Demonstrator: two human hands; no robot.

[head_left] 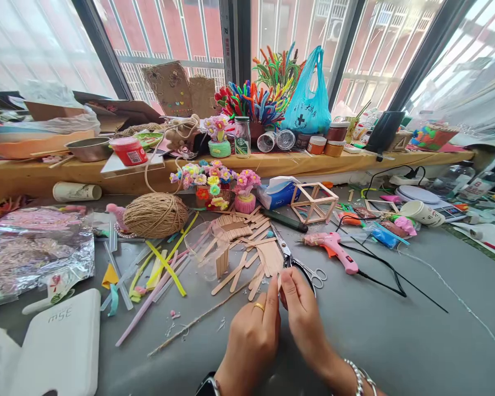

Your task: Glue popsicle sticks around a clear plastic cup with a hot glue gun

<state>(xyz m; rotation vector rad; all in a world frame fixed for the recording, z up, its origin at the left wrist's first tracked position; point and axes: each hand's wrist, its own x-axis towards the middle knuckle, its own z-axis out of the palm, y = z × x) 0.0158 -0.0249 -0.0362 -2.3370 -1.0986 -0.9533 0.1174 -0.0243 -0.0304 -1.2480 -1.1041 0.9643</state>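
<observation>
Both my hands meet low in the middle of the grey table. My left hand (253, 333), with a gold ring and a dark watch, and my right hand (303, 313), with a silver bracelet, pinch together on a small wooden craft stick (279, 282) held upright between the fingertips. Just beyond them lies a loose pile of wooden craft sticks (247, 250). Scissors (297, 263) lie right behind my right hand's fingers. A pink glue gun (334, 247) with a black cord rests to the right.
A twine ball (155, 214), a wooden stick cube frame (314, 202), paper flower pots (214, 184) and yellow and pink straws (165, 269) lie further back. A white box (61, 346) sits front left, foil wrap (33, 247) at left. A cluttered wooden sill (272, 162) runs behind.
</observation>
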